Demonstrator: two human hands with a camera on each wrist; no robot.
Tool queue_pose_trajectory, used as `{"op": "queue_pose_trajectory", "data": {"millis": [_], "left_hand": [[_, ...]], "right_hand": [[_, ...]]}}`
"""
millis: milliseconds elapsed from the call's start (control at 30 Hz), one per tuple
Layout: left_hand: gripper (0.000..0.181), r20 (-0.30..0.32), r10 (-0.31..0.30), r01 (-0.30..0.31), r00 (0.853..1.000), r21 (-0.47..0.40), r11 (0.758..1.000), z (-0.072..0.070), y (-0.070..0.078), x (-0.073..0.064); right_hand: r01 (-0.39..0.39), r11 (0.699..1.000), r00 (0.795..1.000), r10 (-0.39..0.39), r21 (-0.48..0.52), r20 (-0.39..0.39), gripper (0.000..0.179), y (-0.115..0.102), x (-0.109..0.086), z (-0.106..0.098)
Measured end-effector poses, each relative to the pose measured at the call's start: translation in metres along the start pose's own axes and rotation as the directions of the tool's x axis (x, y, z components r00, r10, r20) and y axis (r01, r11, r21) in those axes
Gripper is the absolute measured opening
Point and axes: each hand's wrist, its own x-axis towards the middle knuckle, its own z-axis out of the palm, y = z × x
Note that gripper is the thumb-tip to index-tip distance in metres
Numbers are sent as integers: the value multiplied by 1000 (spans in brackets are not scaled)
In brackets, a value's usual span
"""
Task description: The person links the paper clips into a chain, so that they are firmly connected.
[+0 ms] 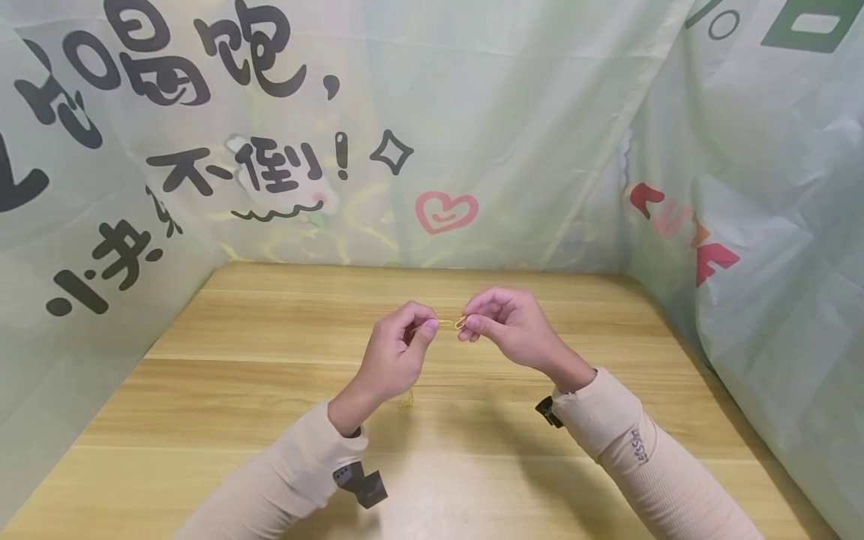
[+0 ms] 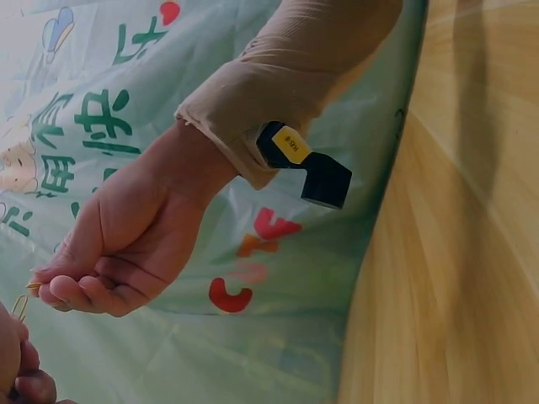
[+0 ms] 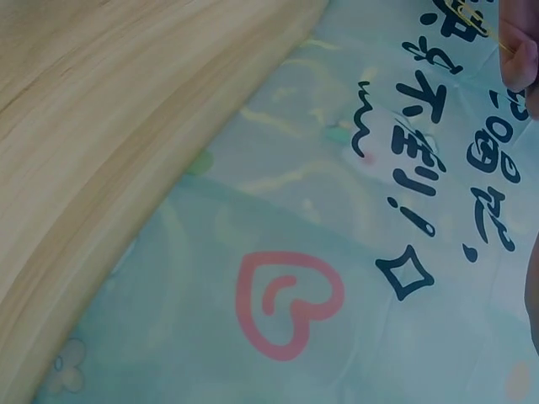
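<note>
My left hand (image 1: pixel 397 351) pinches a yellow paper clip (image 1: pixel 445 323) between thumb and forefinger, its looped end pointing right. More yellow clips (image 1: pixel 406 400) dangle below this hand; how they join is too small to tell. Just across a small gap, my right hand (image 1: pixel 511 327) pinches another yellow paper clip (image 1: pixel 460 323), its loop facing left. In the left wrist view the right hand (image 2: pixel 139 227) is seen from the side, with the left hand (image 2: pixel 17 362) at the lower left corner. At the right wrist view's upper right, left fingers (image 3: pixel 520 63) hold thin yellow clips (image 3: pixel 467 17).
Both hands are above a wooden table (image 1: pixel 270 405). Printed fabric walls (image 1: pixel 540 135) stand behind it and on both sides. A small black device (image 1: pixel 361 484) is strapped at the left wrist and another (image 1: pixel 549 412) at the right wrist.
</note>
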Motion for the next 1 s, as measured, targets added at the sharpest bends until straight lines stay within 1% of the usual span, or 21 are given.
{"op": "queue_pose_trajectory", "data": {"millis": [133,267,433,600,700,867,1000], "left_hand": [[9,-23,61,-60,998,20,998,2,-2,0],[20,-36,105,-103,994,44,994,3,-3,0],[28,-49,129,-127,990,57,990,4,-3,1],[31,-58,144,-140,988,71,988,4,-2,1],[31,-68,168,-162,983,81,983,5,-3,1],[33,-101,225,-212,969,123,969,8,-5,0],[30,-150,291,-260,945,197,945,11,-6,0]], "right_hand": [[-1,1000,1000,1,-7,0,11,-2,0,1],[-5,1000,1000,5,-28,6,10,-3,0,1],[-19,999,1000,20,-42,24,8,-5,0,2],[-34,998,999,36,-56,34,6,-6,0,4],[-47,997,998,50,-64,35,6,-7,0,4],[-77,996,996,79,-39,37,6,-7,-1,6],[-84,996,996,83,16,36,7,-7,-2,8]]}}
